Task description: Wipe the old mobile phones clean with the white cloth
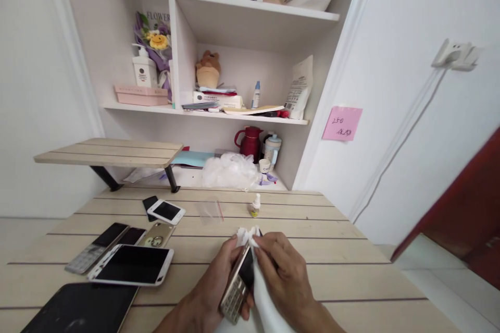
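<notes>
My left hand is closed around a keypad phone, tilted with its dark screen end away from me and its buttons toward me. In my right hand a white tissue is pinched; it touches the phone's top end and hangs down along its right side. Part of the phone's screen is hidden behind the tissue and fingers. Beyond both hands a small spray bottle stands upright on the wooden table.
Left on the table lie a large white phone, another keypad phone, a gold phone, a small white phone and a black tablet-like slab. A clear zip bag lies mid-table. A raised wooden stand is at back left.
</notes>
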Motion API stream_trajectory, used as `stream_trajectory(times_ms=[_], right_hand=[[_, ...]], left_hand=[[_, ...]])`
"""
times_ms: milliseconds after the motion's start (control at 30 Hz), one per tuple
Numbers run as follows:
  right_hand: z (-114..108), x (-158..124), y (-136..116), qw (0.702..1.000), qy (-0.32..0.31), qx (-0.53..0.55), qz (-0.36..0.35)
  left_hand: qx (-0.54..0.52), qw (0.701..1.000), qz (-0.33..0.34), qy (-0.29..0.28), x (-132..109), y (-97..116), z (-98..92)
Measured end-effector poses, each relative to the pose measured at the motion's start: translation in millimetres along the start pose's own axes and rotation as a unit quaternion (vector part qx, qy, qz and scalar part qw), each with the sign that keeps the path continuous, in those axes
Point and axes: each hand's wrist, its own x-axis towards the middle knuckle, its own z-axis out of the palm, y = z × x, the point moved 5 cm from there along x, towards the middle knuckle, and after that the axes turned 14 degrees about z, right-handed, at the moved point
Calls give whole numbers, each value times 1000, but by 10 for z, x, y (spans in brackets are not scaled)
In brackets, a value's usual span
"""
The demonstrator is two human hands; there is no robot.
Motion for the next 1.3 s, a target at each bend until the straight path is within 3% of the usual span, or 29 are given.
stream_trajectory(times_ms=[100, 200, 300, 467, 533, 667, 733, 833, 900, 1067, 1200, 1300], right_hand=[[143, -154, -247, 992, -78, -2, -97], [220, -280, -417, 977, -116, -11, -177], [200, -231, -314, 984, -117, -18, -132], [60, -57, -12, 999, -31, -10, -4], [79, -67, -53, 999, -37, -5, -13], [199, -218, -364, 982, -118, -8, -148], [218, -268, -446, 973, -139, -17, -182], [185, -216, -345, 984, -131, -30, -119], [120, -135, -197, 994, -89, -30, -57], [-7, 31, 71, 999, 2, -37, 27], [16, -4, 33, 999, 7, -36, 34], [104, -119, -107, 999, -41, -14, -23]], left_hand=[[-80, 996, 6, 24, -6, 40, -28], [-119, 990, 20, 74, -21, 99, -64], [-111, 992, -7, 67, -43, 108, -11], [-50, 999, -9, 18, -55, 113, 96], [-56, 998, -10, 19, -55, 113, 93], [-91, 993, -7, 78, -57, 130, -3], [-89, 992, -6, 91, -58, 142, -35], [-88, 995, -26, 45, -57, 130, 19], [-53, 997, -42, 27, -62, 102, 48], [79, 993, -49, 67, -71, 46, -14], [71, 995, -36, 54, -77, 65, -10], [5, 999, -33, 5, -83, 99, 60]])
